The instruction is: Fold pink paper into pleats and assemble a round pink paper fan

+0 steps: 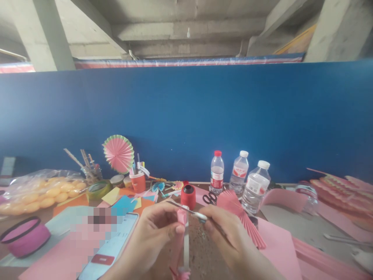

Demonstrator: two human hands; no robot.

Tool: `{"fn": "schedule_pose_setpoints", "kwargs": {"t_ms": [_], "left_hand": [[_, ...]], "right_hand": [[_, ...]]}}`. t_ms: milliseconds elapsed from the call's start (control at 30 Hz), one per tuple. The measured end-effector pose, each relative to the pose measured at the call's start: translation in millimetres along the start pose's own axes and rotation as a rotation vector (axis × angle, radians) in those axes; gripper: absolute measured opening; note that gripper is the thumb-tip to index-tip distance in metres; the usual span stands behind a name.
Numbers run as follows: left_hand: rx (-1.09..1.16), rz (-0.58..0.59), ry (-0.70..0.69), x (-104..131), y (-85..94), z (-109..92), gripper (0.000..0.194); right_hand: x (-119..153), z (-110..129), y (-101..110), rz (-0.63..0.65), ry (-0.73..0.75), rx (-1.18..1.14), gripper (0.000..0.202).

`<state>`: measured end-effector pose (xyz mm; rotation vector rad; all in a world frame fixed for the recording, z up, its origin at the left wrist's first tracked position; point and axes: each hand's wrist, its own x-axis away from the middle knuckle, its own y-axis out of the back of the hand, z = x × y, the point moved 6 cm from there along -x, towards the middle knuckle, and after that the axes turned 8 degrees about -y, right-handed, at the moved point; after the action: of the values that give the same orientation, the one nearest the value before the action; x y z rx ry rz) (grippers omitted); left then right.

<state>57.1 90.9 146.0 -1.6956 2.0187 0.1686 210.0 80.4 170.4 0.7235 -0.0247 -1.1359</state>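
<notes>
My left hand (157, 229) is closed, pinching the top of a folded pink paper piece (182, 217) between thumb and fingers. A narrow pink length hangs below it toward the bottom edge. My right hand (225, 233) is closed around a slim tool (200, 216) with a thin dark metal end and a white part. I cannot make out its exact kind. The metal end crosses the top of the pink paper, near my left fingertips. Just beyond both hands stands a red, rounded container (188, 197) with a dark top.
A phone (125, 233) lies left of my hands on coloured paper. Black-handled scissors (210, 198), a pleated pink fan (233, 206) and several bottles (256, 186) are at the right. Behind the left hand stand a red cup (138, 182) of pens and a round paper fan (119, 153).
</notes>
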Motion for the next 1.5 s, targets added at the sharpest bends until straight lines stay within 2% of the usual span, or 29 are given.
{"fn": "schedule_pose_setpoints", "kwargs": {"t_ms": [200, 533, 800, 1033, 1167, 1500], "left_hand": [[-0.037, 0.037, 0.027, 2, 3.6, 5, 0.014], [0.008, 0.029, 0.059, 0, -0.5, -1, 0.02], [0.065, 0.139, 0.087, 2, -7.2, -2, 0.032], [0.066, 0.141, 0.11, 4, -7.8, -2, 0.037], [0.071, 0.103, 0.097, 4, -8.0, -5, 0.035], [0.183, 0.107, 0.12, 6, -18.2, -11, 0.034]], "right_hand": [[1, -7, -4, -0.028, 0.024, 0.004, 0.019], [2, -15, -8, -0.072, 0.045, -0.043, 0.017], [2, -11, -12, -0.039, 0.078, -0.067, 0.021], [3, -6, -8, -0.055, 0.101, -0.006, 0.02], [3, -4, -6, -0.064, 0.125, 0.045, 0.019], [6, -18, -11, -0.133, 0.151, 0.085, 0.018]]}}
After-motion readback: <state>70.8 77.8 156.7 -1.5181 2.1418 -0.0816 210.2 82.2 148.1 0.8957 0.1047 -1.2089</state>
